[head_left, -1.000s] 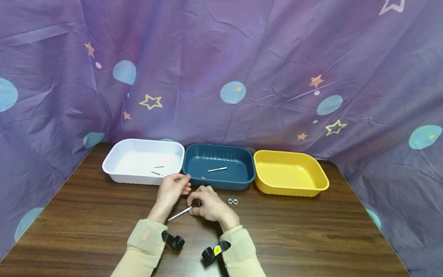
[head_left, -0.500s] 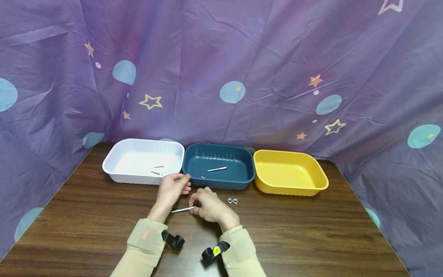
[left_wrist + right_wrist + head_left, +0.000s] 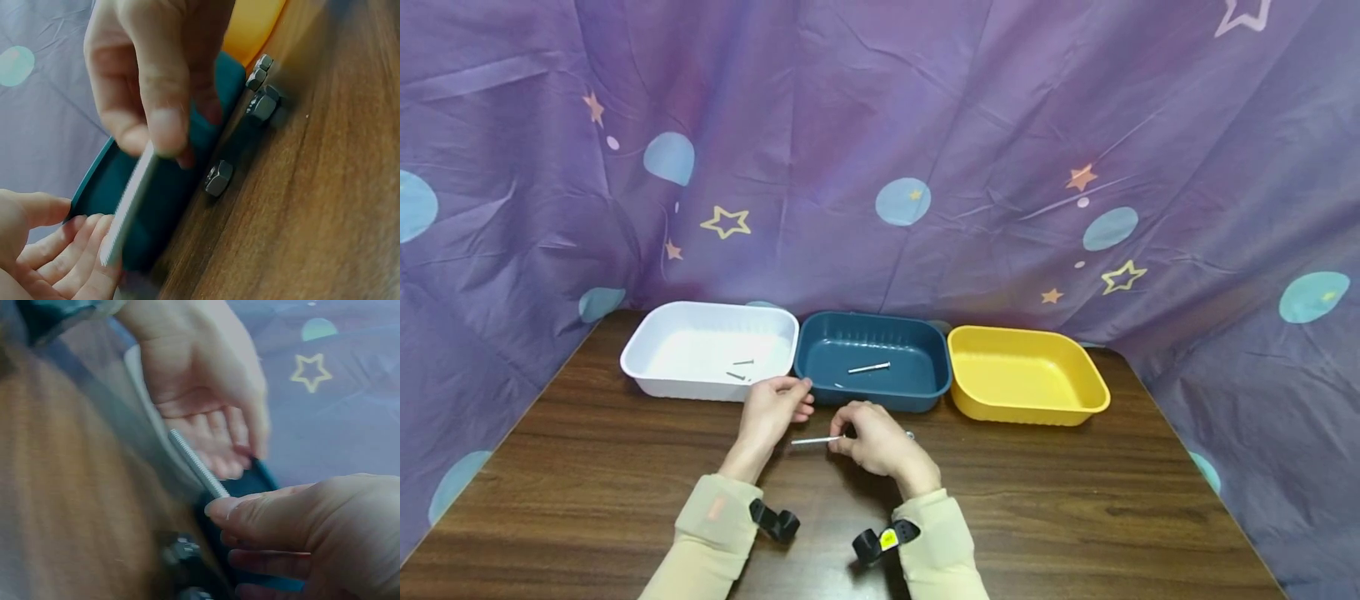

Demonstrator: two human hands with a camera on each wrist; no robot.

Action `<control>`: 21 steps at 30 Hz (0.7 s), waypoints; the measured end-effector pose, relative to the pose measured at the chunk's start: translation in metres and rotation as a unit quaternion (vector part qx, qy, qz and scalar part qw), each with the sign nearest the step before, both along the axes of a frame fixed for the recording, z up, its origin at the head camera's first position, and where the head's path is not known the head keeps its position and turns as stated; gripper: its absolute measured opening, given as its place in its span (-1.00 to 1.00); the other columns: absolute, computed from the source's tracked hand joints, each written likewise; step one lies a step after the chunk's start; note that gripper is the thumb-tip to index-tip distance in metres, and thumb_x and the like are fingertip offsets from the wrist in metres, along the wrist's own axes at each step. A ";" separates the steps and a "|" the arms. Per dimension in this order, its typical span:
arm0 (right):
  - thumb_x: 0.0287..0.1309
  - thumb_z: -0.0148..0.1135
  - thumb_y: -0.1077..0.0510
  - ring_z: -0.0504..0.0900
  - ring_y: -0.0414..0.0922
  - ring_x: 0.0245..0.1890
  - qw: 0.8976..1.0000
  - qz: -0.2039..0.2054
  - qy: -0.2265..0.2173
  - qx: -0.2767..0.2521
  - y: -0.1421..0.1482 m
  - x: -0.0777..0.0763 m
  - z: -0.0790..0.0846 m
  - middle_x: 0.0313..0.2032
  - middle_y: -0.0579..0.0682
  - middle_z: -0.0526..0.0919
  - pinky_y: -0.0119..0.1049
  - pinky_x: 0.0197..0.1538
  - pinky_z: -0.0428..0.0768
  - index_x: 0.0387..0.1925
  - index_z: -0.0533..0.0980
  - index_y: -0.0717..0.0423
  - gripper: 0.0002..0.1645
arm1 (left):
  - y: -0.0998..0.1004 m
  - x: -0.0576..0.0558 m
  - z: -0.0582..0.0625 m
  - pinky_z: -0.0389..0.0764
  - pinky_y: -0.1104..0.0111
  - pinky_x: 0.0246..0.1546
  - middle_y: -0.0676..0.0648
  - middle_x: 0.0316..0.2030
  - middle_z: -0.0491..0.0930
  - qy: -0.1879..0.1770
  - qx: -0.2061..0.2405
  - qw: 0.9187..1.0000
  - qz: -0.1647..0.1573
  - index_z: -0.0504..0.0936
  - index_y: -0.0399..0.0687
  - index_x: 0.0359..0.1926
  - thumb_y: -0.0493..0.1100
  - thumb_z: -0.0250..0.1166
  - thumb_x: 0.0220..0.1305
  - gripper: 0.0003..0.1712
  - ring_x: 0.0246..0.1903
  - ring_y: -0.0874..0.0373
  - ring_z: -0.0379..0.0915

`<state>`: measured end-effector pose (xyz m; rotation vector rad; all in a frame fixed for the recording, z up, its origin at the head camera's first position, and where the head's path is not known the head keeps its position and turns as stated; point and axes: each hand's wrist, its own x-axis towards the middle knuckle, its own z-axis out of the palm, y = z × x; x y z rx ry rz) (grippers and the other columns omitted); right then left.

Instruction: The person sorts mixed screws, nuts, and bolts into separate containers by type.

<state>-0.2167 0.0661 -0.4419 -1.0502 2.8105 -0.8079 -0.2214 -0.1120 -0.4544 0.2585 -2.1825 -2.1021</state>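
Thumb and fingertips of my right hand (image 3: 876,437) pinch one end of a silver threaded bolt (image 3: 815,440). Its shank points left, toward the other hand, and the pinched end is hidden in the fingers. My left hand (image 3: 772,408) is at the near left corner of the dark blue bin (image 3: 872,398), thumb at the rim and fingers along the outside wall, gripping it. Under the right hand, several hex nuts (image 3: 219,178) lie on the table in the left wrist view. Inside the blue bin lies another bolt (image 3: 869,367).
Left of the blue bin stands a white bin (image 3: 685,387) with small screws (image 3: 736,375) in it. A yellow bin (image 3: 1022,412) is on its right. All stand in a row on the wooden table (image 3: 1075,500), before a purple curtain (image 3: 820,125).
My right hand has moved right and slightly up with the bolt, which has swung from slanted to nearly level in the head view. It now covers most of the nuts. My left hand stays put.
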 end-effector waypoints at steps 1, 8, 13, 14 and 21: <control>0.06 0.42 0.18 0.55 -0.15 -0.35 1.000 -0.008 -0.004 -0.005 0.003 0.000 0.002 -0.45 -0.19 0.53 -0.29 -0.19 0.47 -0.50 0.54 -0.05 -0.82 | 0.000 0.000 0.000 0.62 0.40 -0.51 -0.23 -0.44 0.66 0.001 0.001 1.000 0.001 0.62 -0.50 -0.18 -0.27 0.24 0.32 -0.74 -0.57 0.17 0.59; 0.07 0.42 0.19 0.51 -0.23 -0.40 0.998 -0.049 0.004 -0.049 0.022 -0.002 0.015 -0.50 -0.27 0.54 -0.29 -0.22 0.47 -0.50 0.54 -0.05 -0.82 | 0.003 -0.001 0.001 0.61 0.43 -0.51 -0.22 -0.45 0.67 0.008 -0.003 1.000 0.003 0.62 -0.49 -0.20 -0.28 0.23 0.33 -0.75 -0.57 0.18 0.60; 0.07 0.43 0.19 0.50 -0.26 -0.41 0.994 -0.072 0.009 -0.087 0.033 -0.005 0.018 -0.49 -0.28 0.56 -0.31 -0.24 0.46 -0.46 0.57 -0.04 -0.85 | 0.003 -0.001 0.001 0.60 0.44 -0.53 -0.22 -0.46 0.66 0.012 0.004 1.000 0.002 0.62 -0.50 -0.20 -0.28 0.23 0.32 -0.75 -0.58 0.19 0.59; 0.07 0.44 0.19 0.50 -0.25 -0.41 0.992 -0.078 0.007 -0.096 0.035 -0.005 0.018 -0.49 -0.27 0.57 -0.31 -0.24 0.46 -0.45 0.58 -0.04 -0.86 | 0.003 -0.001 0.001 0.60 0.44 -0.54 -0.22 -0.47 0.66 0.013 0.004 1.000 0.002 0.61 -0.50 -0.20 -0.29 0.23 0.32 -0.75 -0.59 0.20 0.59; 0.05 0.45 0.21 0.54 -0.24 -0.43 0.976 -0.134 -0.033 -0.168 0.041 -0.006 0.018 -0.47 -0.22 0.62 -0.32 -0.30 0.51 -0.43 0.60 -0.03 -0.87 | 0.001 0.001 -0.001 0.60 0.44 -0.53 -0.18 -0.48 0.66 0.007 0.004 1.000 0.002 0.62 -0.49 -0.21 -0.27 0.24 0.32 -0.76 -0.59 0.21 0.58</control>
